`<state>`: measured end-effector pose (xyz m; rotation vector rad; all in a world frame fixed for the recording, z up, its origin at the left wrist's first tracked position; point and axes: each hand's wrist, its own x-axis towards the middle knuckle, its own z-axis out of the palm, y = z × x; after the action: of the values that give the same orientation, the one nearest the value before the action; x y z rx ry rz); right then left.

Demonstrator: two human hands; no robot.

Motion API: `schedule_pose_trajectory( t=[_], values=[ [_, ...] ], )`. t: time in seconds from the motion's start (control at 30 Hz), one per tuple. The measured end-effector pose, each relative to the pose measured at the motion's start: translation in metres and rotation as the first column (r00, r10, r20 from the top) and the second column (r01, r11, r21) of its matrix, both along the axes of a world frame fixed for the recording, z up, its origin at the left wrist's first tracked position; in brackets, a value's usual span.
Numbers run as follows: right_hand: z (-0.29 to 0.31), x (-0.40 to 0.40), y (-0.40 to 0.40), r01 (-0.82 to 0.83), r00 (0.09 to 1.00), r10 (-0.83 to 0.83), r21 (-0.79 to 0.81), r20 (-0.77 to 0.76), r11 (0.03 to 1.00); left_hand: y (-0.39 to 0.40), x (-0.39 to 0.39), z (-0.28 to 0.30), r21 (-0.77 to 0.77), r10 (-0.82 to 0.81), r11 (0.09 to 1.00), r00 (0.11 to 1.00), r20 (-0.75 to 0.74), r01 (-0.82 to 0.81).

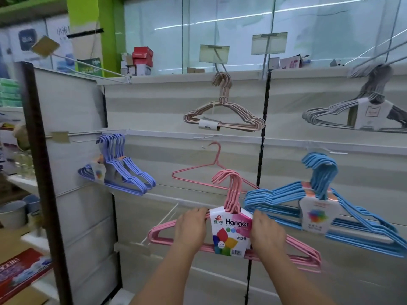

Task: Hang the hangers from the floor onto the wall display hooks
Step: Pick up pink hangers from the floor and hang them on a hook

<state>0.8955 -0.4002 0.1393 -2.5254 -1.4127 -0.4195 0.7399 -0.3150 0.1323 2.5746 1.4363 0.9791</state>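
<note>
Head view. Both hands are holding a pink hanger bundle [233,234] up in front of the wall display [154,102]. The left hand [191,225] is gripping the bundle's left shoulder, fingers curled over the top wires just beside the label card [231,232]. The right hand [267,231] is gripping the right shoulder in the same manner, its fingers curling over the wires at the card's right edge. The card is wrapping the middle of the bundle and is showing the word "Hanger". The bundle's hooks [229,179] are pointing upward and are overlapping the lower bar of a single pink hanger [209,170], which is hanging on a display hook [206,147] directly above. Whether the bundle's hooks are touching that hanger cannot be told.

A blue hanger bundle [319,208] is hanging to the right, its left tip lying just beside the right hand. A purple hanger bundle [119,170] is hanging to the left on a side panel [72,150]. On the upper row, a rose-gold hanger bundle [224,115] is hanging at centre and a grey hanger bundle [363,108] is hanging at right. Two price tag holders [268,42] are standing out above the upper row.
</note>
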Motion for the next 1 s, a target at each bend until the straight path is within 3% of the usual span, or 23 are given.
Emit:
schedule_pose_trajectory(
  t=[0.53, 1.0],
  values=[
    [0.054, 0.033, 0.107, 0.061, 0.998, -0.06, 0.097, -0.013, 0.993, 0.108, 0.044, 0.055, 0.111, 0.064, 0.991, 0.996, 0.065, -0.071],
    [0.068, 0.037, 0.176, 0.126, 0.992, -0.121, 0.132, -0.045, 0.983, 0.196, 0.058, 0.066, 0.201, -0.016, 0.98, 0.994, 0.111, -0.006]
  ],
)
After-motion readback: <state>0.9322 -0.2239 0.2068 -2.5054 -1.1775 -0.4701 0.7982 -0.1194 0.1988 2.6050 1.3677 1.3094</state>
